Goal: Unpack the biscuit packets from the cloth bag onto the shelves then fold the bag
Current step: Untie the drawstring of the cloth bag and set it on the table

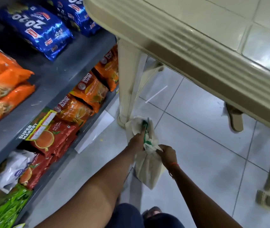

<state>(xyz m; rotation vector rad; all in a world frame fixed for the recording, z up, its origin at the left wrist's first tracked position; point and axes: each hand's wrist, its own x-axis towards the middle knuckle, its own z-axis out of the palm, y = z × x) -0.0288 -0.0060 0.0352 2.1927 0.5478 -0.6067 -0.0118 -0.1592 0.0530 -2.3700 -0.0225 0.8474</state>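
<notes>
A cream cloth bag with green printing [147, 155] hangs low over the pale tiled floor [205, 153], just beside the foot of a beige plastic table leg [127, 86]. Its top is bunched and crumpled, and the lower part sags down between the two forearms. The left hand [136, 142] is closed on the upper left edge of the bag, fingers pressed into the cloth near the green print. The right hand [168, 154] pinches the gathered cloth at the bag's right side, also closed on it; a thin red thread [174, 164] circles that wrist. The bag's contents are hidden.

To the left stand grey shelves [61, 76]. The upper shelf carries blue foil biscuit packets marked 20-20 [37, 30] and orange packets [2, 83]. The lower shelf holds orange and red tea packs [75, 109], a white plastic packet [10, 168] and green packets [2, 206]. Above the bag, the beige table's ribbed edge [188, 51] crosses the view. A white sheet of paper [96, 130] lies on the floor beside the shelves.
</notes>
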